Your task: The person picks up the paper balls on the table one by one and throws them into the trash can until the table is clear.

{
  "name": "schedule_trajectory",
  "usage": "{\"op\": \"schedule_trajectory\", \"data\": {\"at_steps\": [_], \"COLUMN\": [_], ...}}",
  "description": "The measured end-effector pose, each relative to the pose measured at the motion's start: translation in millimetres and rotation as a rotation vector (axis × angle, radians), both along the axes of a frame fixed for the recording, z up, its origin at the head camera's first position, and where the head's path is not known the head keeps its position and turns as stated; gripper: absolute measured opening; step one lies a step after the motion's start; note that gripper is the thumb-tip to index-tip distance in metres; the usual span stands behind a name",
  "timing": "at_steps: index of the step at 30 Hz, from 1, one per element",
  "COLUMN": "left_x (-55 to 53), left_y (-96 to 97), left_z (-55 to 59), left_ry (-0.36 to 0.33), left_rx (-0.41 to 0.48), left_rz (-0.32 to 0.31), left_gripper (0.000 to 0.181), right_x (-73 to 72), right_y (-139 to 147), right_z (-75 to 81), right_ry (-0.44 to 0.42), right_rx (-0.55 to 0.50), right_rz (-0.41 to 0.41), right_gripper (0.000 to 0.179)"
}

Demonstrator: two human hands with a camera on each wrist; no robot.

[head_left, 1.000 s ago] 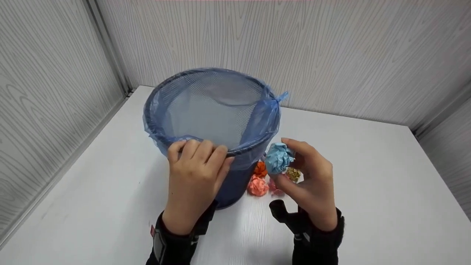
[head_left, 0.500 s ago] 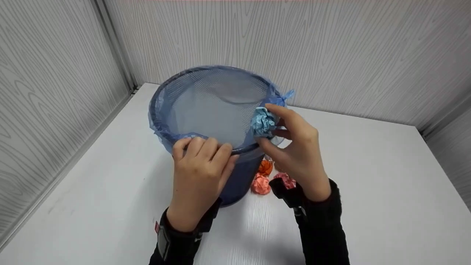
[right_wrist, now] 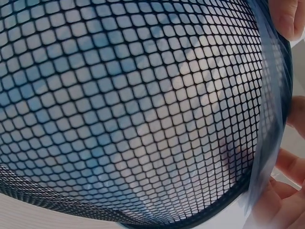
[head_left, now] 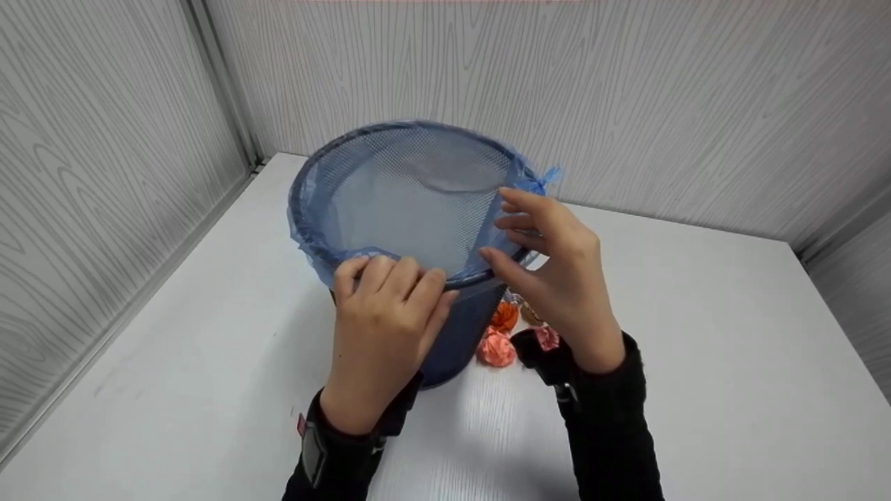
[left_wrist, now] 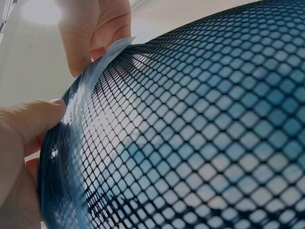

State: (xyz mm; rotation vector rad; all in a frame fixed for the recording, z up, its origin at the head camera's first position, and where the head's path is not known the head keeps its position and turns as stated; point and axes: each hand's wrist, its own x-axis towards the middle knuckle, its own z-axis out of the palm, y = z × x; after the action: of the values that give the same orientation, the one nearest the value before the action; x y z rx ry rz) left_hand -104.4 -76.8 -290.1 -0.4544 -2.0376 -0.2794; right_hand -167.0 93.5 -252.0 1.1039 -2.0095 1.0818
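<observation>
A dark mesh wastebasket (head_left: 452, 344) stands on the white tabletop, its mesh wall (left_wrist: 190, 119) filling much of both wrist views. Folded over its rim is a thin blue plastic bag (head_left: 304, 233), knotted (head_left: 539, 184) at the right side. My left hand (head_left: 383, 316) grips the front of the rim, fingers hooked over the edge and thumb on the outside. Over the right part of the opening, my right hand (head_left: 557, 261) has thumb and fingers spread apart with nothing between them. The light blue crumpled paper ball is out of sight.
Crumpled paper balls lie to the right of the wastebasket: an orange one (head_left: 504, 316), a coral one (head_left: 497, 348), and a pink one (head_left: 547, 339) partly behind the right wrist's camera mount (head_left: 539, 358). Wood-grain panels (head_left: 661, 104) wall in the tabletop (head_left: 717, 362).
My right hand has carried the light blue paper ball up and left over the opening, then let it go. The left hand has stayed on the rim.
</observation>
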Motion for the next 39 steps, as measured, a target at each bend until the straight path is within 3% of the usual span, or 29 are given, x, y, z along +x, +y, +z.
{"op": "schedule_trajectory", "data": {"at_steps": [6, 12, 18, 23, 39], "left_x": [-0.3, -1.0, -0.9, -0.3, -1.5], "left_y": [1.3, 2.1, 2.4, 2.6, 2.1], "left_z": [0.1, -0.5, -0.4, -0.1, -2.1], "left_ry": [0.018, 0.024, 0.015, 0.022, 0.032], "left_rx": [-0.005, 0.004, 0.013, 0.019, 0.020], "left_rz": [0.006, 0.002, -0.009, -0.010, -0.012], "left_gripper": [0.024, 0.024, 0.023, 0.024, 0.024], "right_x": [-0.1, 1.4, -3.0, -12.4, -32.9], "right_y": [1, 7, 21, 34, 86], "right_z": [-5.9, -20.5, -42.1, -61.2, -120.3], "right_ry": [0.062, 0.116, 0.092, 0.047, -0.061], "right_rx": [-0.077, -0.267, -0.370, -0.275, 0.257], "right_rz": [0.004, -0.010, -0.073, -0.123, -0.230], "right_gripper": [0.042, 0.035, 0.034, 0.033, 0.032]}}
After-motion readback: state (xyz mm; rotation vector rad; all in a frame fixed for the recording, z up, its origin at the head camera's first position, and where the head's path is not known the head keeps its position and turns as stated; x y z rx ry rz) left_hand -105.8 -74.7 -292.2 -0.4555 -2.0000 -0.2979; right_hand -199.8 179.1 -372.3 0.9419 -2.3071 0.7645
